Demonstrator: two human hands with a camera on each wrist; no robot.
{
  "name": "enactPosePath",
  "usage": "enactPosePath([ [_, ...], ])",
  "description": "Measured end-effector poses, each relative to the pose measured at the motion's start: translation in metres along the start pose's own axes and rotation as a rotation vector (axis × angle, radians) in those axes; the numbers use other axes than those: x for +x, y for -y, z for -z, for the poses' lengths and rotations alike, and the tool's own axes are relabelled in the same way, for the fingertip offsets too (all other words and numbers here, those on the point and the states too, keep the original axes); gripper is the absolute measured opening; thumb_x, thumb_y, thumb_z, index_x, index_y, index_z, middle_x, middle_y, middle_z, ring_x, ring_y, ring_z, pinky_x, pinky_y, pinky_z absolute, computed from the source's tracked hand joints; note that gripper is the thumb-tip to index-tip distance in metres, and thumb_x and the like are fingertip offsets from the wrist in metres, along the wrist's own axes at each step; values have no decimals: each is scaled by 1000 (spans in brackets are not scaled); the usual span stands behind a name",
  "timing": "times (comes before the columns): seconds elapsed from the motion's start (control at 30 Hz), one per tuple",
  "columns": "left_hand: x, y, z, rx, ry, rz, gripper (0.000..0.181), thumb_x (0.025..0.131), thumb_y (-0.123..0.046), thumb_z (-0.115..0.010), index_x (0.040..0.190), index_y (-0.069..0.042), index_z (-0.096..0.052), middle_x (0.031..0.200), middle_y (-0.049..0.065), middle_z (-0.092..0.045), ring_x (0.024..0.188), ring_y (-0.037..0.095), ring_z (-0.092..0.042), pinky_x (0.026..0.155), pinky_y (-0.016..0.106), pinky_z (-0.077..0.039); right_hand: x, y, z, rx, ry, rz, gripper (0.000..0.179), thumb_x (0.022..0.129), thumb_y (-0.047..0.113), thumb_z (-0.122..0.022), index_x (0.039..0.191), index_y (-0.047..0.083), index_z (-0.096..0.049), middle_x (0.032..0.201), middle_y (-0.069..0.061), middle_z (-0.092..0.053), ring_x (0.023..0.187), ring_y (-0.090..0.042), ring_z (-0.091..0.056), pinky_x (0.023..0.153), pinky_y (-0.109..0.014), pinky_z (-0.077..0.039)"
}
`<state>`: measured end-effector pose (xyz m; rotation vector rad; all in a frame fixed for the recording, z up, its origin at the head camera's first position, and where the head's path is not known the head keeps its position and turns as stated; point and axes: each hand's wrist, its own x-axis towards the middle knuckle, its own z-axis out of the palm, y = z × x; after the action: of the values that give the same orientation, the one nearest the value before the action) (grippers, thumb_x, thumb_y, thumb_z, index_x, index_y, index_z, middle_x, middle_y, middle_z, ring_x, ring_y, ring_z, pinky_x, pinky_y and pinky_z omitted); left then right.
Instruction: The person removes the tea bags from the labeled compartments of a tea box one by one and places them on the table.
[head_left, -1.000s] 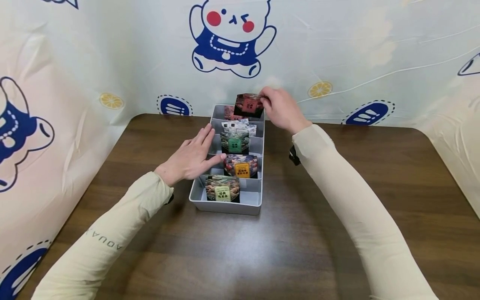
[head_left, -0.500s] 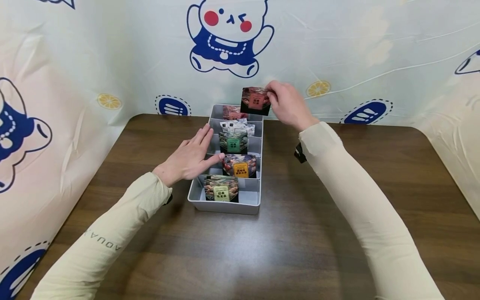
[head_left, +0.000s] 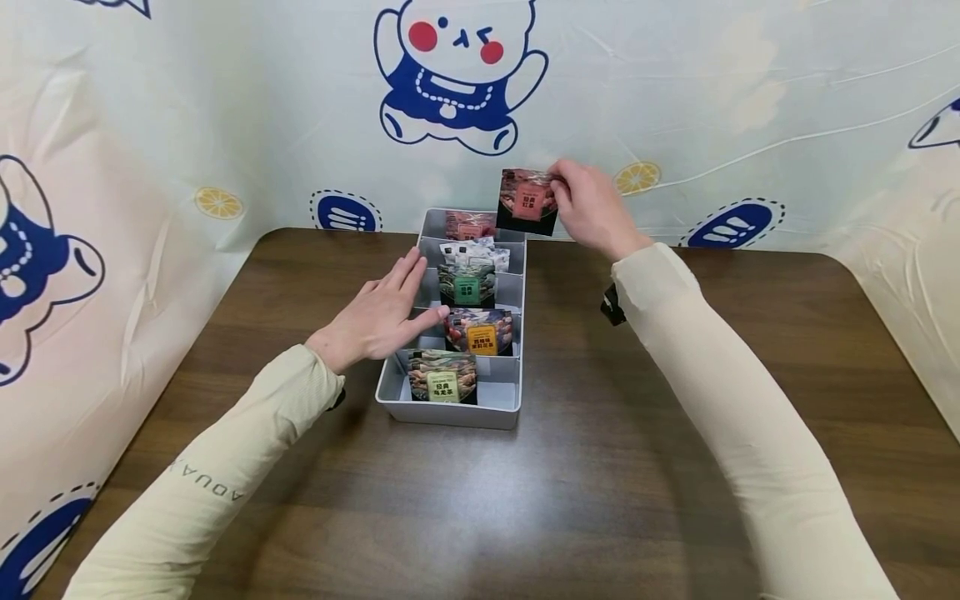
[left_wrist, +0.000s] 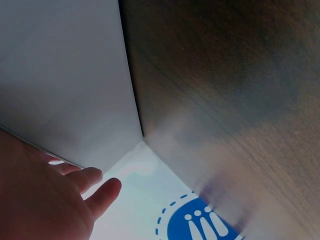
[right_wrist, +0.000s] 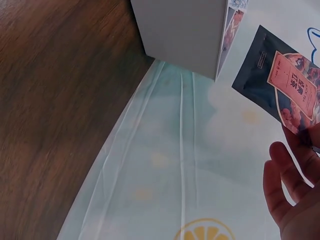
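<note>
A grey divided box (head_left: 453, 414) stands on the table, its compartments in a row running away from me. My right hand (head_left: 596, 208) pinches a black tea sachet (head_left: 527, 200) with a red label by its upper right corner, above the box's far right end. In the right wrist view the same tea sachet (right_wrist: 282, 80) hangs flat, its label reading "black tea". My left hand (head_left: 382, 321) lies with straight fingers along the box's left rim, the thumb reaching over the compartments. From the left wrist, that hand (left_wrist: 50, 195) shows at the box's upper edge.
Inside the box are a red-labelled sachet (head_left: 468, 227) at the far end, white packets (head_left: 480, 252), a green-labelled sachet (head_left: 467, 286), an orange-labelled one (head_left: 480, 333) and yellow-green-labelled sachets (head_left: 442, 379) nearest me. A printed curtain (head_left: 300, 108) hangs behind the brown wooden table (head_left: 600, 500).
My right hand has moved right and slightly up with the red-labelled tea sachet, away from the far compartment, and the sachet now faces me more fully. My left hand has stayed on the box.
</note>
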<state>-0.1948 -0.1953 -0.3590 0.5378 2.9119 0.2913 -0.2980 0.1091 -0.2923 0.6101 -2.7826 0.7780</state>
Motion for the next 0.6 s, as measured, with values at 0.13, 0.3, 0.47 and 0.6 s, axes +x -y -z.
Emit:
enactPosePath([
  [0.13,0,0,0,-4,0,3,95,91,-76,-21,156,-10,0,164,5,11,151,30,-6,116,58,-20,-1,-5,2,21,3,-14,30,104,17,-36,119,1,-57,107,-16,-64,91,-30,-54,86,-44,-44],
  [0.3,0,0,-1,-3,0,-1,95,91,-76,-20,156,-9,0,164,6,11,151,30,-6,116,58,-20,-3,-13,4,47,-10,-24,31,104,16,-35,121,0,-56,107,-17,-64,90,-29,-56,84,-43,-45],
  [0.47,0,0,-1,-1,-2,-1,94,91,-75,-20,156,-10,1,163,5,12,151,30,-6,116,58,-20,-6,-19,6,58,-4,-58,33,105,16,-33,126,-1,-53,110,-18,-63,90,-29,-55,83,-41,-45],
  [0.6,0,0,-1,0,-4,-1,94,91,-75,-20,156,-10,1,163,5,12,151,30,-7,116,58,-20,-8,-24,7,52,-2,-81,35,105,17,-32,127,-1,-52,115,-19,-61,91,-29,-53,83,-42,-44],
])
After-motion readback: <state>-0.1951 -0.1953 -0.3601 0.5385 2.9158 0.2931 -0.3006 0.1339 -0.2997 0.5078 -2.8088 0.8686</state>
